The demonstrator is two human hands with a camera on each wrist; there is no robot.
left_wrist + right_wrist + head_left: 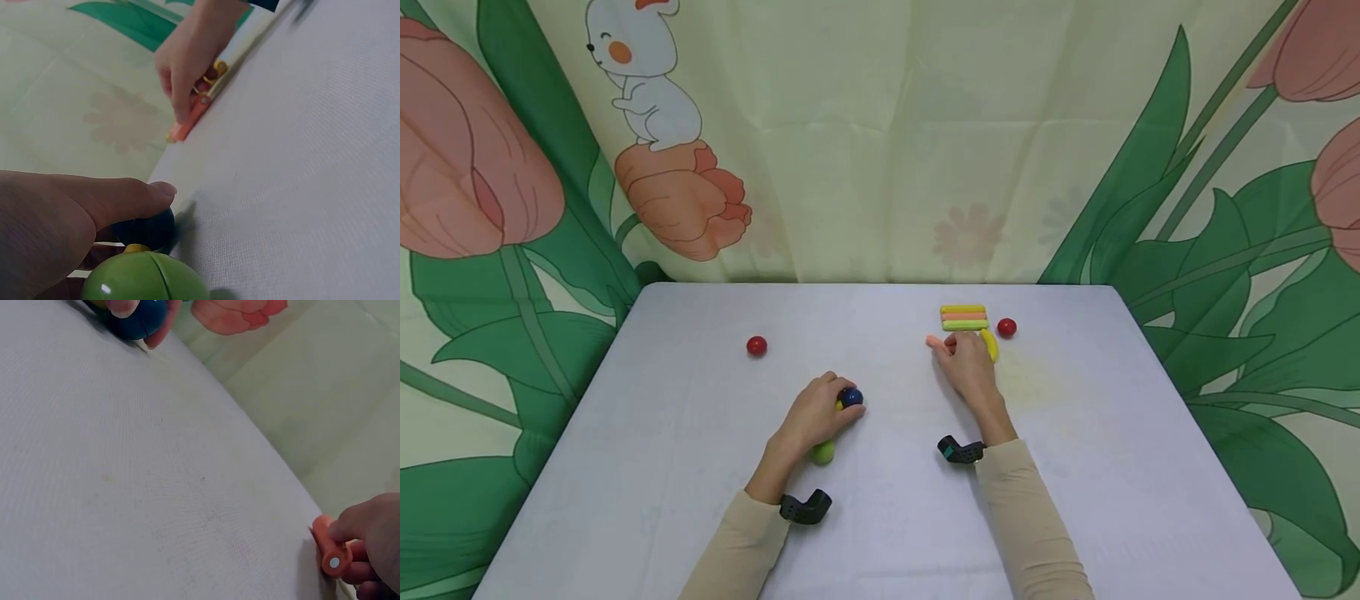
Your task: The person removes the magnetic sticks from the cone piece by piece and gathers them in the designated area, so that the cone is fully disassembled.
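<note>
Near the middle of the table, my left hand grips a blue ball between thumb and fingers. A yellow piece joins it to a green ball below; most of the yellow piece is hidden. Farther right, my right hand pinches an orange magnetic stick with a silvery dot at its end. The stick lies low over the cloth, pointing left in the head view. Just beside the right hand is a curved yellow stick, partly covered by the fingers.
Behind the right hand lie a yellow stick, an orange stick and a lime stick, side by side. One red ball stands right of them, another red ball at the left. A printed curtain hangs behind the white table.
</note>
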